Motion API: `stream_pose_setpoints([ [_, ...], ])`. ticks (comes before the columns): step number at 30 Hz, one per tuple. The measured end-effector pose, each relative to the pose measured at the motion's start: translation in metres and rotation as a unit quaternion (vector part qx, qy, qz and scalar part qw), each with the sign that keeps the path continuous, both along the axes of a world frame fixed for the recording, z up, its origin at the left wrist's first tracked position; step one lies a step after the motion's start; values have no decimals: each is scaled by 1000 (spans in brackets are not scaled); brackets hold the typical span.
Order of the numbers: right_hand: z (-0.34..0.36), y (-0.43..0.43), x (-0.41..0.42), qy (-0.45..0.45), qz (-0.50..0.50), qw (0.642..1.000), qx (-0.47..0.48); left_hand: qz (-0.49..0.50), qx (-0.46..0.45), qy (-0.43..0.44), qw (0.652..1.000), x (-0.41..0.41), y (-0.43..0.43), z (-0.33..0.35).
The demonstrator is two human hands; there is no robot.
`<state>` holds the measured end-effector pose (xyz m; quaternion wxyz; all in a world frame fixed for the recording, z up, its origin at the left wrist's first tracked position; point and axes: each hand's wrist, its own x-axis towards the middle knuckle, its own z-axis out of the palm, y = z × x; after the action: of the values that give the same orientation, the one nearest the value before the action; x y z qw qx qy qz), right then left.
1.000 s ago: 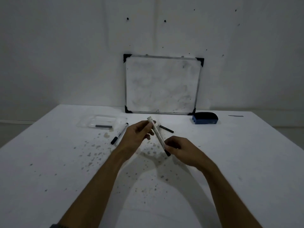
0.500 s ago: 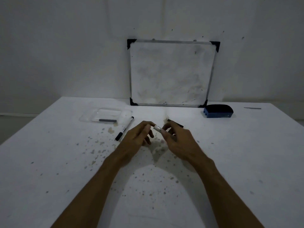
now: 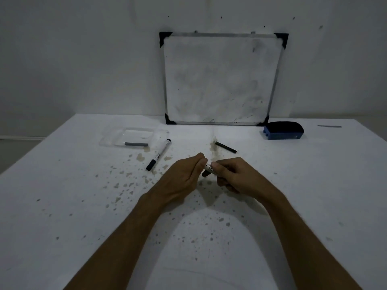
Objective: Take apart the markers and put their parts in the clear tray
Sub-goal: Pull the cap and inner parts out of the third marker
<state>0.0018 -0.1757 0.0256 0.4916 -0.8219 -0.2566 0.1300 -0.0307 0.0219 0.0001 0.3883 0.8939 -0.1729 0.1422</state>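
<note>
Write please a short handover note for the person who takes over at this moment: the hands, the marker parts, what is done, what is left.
Left hand and right hand: both grip one white marker barrel above the stained white table.
Clear plastic tray: holds one grey rod-shaped part.
Black thin stick: loose on the table, outside the tray.
Whole white marker with black cap: untouched beside the tray.
Left: finish the held barrel, tray the stick, dismantle the whole marker.

The tray (image 3: 117,139) is clear glossy plastic. The bench (image 3: 62,206) looks matt white, speckled with stains. The whiteboard (image 3: 219,80) is smooth, smudged, metal-framed with plastic corners.
</note>
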Motion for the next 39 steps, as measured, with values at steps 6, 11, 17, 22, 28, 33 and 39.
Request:
stream_pose_setpoints([
  [6, -15, 11, -2, -345, -98, 929, -95, 61, -130, 135, 980, 1, 3, 1],
  [11, -15, 17, -5, -162, -61, 983, -59, 23, -30, 67, 997, -9, 8, -1],
  [17, -14, 18, -9, -95, -54, 994, -28, 62, 77, 4, 995, -4, 5, 1],
  [22, -17, 20, -11, -312, -99, 937, -124, 116, -37, 119, 985, 2, 3, -3],
  [28, -16, 20, -7, -121, -63, 989, -55, 45, 60, 44, 996, -7, 6, -2],
  [33, -23, 20, -7, -228, -92, 964, -98, 139, 56, 78, 986, 4, 2, -5],
  [39, -13, -10, 3, -329, -203, 916, -109, 240, -135, 79, 958, 9, 11, -3],
])
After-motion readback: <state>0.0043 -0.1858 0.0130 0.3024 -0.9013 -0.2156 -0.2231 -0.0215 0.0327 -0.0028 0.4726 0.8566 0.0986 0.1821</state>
